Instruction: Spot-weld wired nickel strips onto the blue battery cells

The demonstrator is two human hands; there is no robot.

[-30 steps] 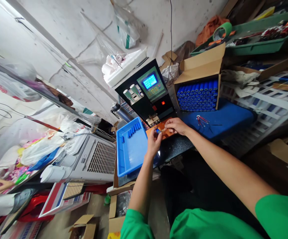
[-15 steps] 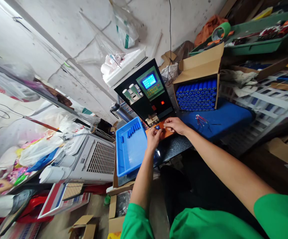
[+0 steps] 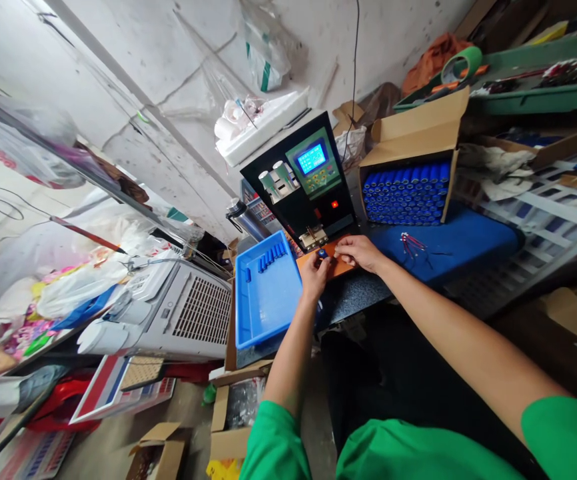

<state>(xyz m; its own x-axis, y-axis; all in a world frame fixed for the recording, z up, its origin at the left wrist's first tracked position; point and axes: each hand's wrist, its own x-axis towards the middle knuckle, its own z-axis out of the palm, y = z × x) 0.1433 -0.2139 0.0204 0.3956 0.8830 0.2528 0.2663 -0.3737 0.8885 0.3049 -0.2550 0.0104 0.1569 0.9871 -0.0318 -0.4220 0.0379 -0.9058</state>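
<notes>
Blue cell (image 3: 322, 253) between pinched left fingers (image 3: 325, 266)

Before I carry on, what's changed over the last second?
The blue battery in the left hand has edged slightly toward the machine and seems to have turned. The camera view has shifted, so everything on the bench sits further right. I see nothing let go. The right hand stays close by; its grip is unclear. The blue tray and cardboard box stayed put.
</notes>
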